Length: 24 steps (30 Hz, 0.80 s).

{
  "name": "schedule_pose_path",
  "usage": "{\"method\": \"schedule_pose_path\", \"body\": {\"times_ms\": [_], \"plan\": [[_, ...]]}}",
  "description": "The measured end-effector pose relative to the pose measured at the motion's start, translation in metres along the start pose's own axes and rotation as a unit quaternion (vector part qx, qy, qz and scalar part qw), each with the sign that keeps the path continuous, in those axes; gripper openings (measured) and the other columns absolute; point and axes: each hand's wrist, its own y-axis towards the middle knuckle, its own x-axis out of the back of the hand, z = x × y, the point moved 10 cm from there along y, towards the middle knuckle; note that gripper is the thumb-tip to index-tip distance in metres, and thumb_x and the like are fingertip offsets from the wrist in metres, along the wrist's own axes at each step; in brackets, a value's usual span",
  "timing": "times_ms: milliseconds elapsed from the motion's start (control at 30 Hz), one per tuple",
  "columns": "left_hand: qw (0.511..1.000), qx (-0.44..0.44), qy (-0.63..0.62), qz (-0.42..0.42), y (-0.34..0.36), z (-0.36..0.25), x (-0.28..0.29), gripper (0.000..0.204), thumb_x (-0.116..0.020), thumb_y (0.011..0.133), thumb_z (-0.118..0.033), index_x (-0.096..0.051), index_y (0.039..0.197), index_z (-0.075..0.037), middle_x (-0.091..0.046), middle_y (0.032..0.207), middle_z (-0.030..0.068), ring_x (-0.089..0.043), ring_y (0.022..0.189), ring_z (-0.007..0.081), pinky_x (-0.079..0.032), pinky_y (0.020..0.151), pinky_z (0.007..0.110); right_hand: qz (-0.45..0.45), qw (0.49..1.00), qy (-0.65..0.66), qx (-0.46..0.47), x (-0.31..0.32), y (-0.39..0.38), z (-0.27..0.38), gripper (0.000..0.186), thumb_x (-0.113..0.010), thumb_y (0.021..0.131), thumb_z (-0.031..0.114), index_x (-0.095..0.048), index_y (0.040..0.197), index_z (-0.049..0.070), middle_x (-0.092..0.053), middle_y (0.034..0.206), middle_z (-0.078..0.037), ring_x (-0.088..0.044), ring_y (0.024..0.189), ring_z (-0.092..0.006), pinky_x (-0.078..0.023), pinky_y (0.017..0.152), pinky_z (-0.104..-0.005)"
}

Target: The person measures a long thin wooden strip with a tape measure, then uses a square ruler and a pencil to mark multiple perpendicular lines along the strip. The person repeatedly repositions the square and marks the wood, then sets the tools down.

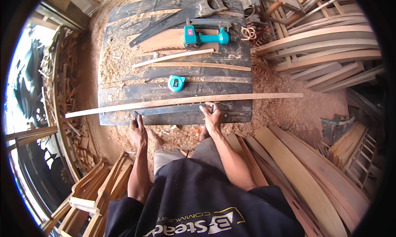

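A long, thin, dark grey tool with a straight bluish edge [173,110] spans the gap between my hands at the table's near edge; I cannot make out its exact kind. My left hand [139,132] is closed around a dark upright piece at its left end. With bent fingers, my right hand [212,119] grips the dark right end. Just beyond the tool lies a long, narrow wooden strip [185,101], which overhangs the table on both sides. A teal tape measure [176,83] sits past the strip.
Farther back on the dark worktable [231,86] are two thin wood strips, a teal nail gun [206,37] and a handsaw [177,20]. Curved boards [297,167] stand at my right, more timber [321,43] at the far right. Wooden pieces [93,191] lean at my left. Sawdust covers the floor.
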Motion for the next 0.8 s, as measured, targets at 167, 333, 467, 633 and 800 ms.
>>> {"method": "schedule_pose_path", "body": {"times_ms": [167,333,467,633,800], "plan": [[1.0,-0.015,-0.01,-0.007,0.027,0.0,-0.015,0.067,-0.05,0.097,-0.065,-0.07,0.101,-0.001,-0.072,0.089,0.0248,-0.069,0.082,0.043,-0.05,0.075,0.051,-0.085,0.994,0.066,-0.001,-0.006,-0.001,-0.012,0.022,-0.077,0.09,0.011,-0.065,0.102,-0.002,-0.073,0.089,-0.009,-0.072,0.081,-0.0158,-0.054,0.074,-0.0268],[0.999,-0.024,0.023,-0.029,0.039,0.002,-0.018,0.076,-0.047,0.094,-0.072,-0.069,0.1,0.0,-0.072,0.088,0.0244,-0.069,0.081,0.0417,-0.05,0.074,0.051,-0.118,0.991,-0.03,0.049,-0.007,0.0,-0.012,0.022,-0.078,0.09,0.012,-0.065,0.101,-0.001,-0.072,0.088,-0.007,-0.07,0.08,-0.0151,-0.054,0.074,-0.0271],[0.999,-0.02,0.032,-0.03,0.038,-0.001,-0.021,0.074,-0.047,0.096,-0.07,-0.069,0.104,0.0,-0.071,0.094,0.0278,-0.067,0.086,0.0453,-0.049,0.078,0.053,-0.1,0.987,-0.101,0.078,-0.006,0.004,-0.012,0.021,-0.076,0.091,0.011,-0.065,0.103,-0.002,-0.073,0.09,-0.009,-0.072,0.084,-0.0166,-0.055,0.075,-0.0289],[0.996,-0.013,0.076,-0.054,0.033,-0.002,-0.016,0.071,-0.045,0.097,-0.067,-0.068,0.111,0.0,-0.07,0.099,0.0308,-0.067,0.095,0.0487,-0.05,0.084,0.054,-0.08,0.996,-0.017,0.024,-0.006,0.007,-0.023,0.023,-0.078,0.09,0.019,-0.069,0.101,0.0,-0.072,0.085,-0.007,-0.064,0.076,-0.0125,-0.052,0.071,-0.0303],[0.997,0.002,0.07,-0.032,0.034,-0.001,-0.019,0.082,-0.039,0.096,-0.073,-0.064,0.123,0.001,-0.068,0.111,0.0333,-0.065,0.104,0.0486,-0.049,0.09,0.054,-0.051,0.998,-0.005,0.031,-0.008,0.007,-0.016,0.022,-0.075,0.092,0.016,-0.069,0.105,-0.002,-0.074,0.089,-0.008,-0.072,0.081,-0.0151,-0.054,0.075,-0.0282]]}}
